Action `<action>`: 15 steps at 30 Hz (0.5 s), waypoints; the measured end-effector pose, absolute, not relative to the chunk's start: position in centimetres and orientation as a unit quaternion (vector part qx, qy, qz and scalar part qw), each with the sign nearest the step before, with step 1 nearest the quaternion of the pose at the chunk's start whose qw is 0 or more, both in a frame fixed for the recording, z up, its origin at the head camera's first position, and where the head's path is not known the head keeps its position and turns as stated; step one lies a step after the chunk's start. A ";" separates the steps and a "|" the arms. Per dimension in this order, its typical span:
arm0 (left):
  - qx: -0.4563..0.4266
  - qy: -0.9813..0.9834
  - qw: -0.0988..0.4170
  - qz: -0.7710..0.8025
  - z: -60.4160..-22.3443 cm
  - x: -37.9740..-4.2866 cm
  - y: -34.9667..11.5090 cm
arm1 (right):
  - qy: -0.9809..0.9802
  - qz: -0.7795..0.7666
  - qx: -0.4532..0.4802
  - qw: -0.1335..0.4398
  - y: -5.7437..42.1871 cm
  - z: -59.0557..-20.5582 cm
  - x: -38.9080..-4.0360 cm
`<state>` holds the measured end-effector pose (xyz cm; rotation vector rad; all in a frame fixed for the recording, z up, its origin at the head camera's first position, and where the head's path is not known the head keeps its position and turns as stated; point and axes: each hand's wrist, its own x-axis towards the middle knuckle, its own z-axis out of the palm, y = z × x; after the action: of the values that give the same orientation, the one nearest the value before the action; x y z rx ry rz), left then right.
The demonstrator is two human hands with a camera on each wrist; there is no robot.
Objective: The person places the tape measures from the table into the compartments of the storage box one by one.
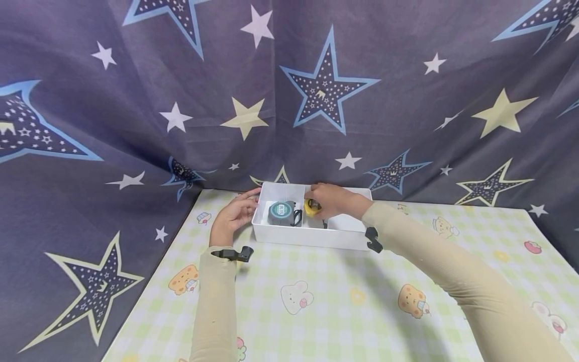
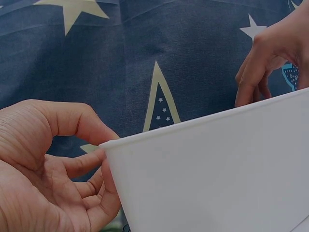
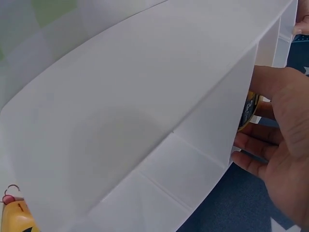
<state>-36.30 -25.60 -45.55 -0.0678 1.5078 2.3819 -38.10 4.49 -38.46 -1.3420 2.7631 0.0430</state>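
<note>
A white divided box (image 1: 289, 235) stands at the back of the table. My left hand (image 1: 235, 213) holds its left end; in the left wrist view a bent digit (image 2: 84, 121) meets the rim corner, and other fingers curl against the outside. A grey tape measure with a teal label (image 1: 281, 212) and a black strap lies in the left compartment. My right hand (image 1: 334, 198) reaches down into the middle compartment and grips a yellow and black tape measure (image 1: 312, 206). In the right wrist view, fingers surround this tape measure (image 3: 249, 110), partly hiding it.
A checked tablecloth (image 1: 325, 311) with cartoon prints covers the table. Dark star-patterned fabric (image 1: 307, 151) hangs right behind the box and along the left. The right compartment (image 1: 348, 222) lies under my right wrist. Black straps (image 1: 373, 240) circle both sleeved wrists.
</note>
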 end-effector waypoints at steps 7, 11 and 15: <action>-0.029 0.529 0.162 0.832 -45.6 -36.3 -25.6 | 0.908 0.008 -0.415 0.054 4.2 -38.5 -38.1; -0.030 0.532 0.163 0.830 -45.6 -36.4 -25.7 | 0.908 0.017 -0.414 0.054 4.3 -38.5 -38.2; -0.032 0.532 0.163 0.831 -45.6 -36.5 -25.7 | 0.907 0.025 -0.417 0.049 4.2 -38.4 -38.2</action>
<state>-36.47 -25.65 -45.64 -0.0925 1.5164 2.3700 -38.20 4.24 -38.43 -1.2721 2.7644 0.0750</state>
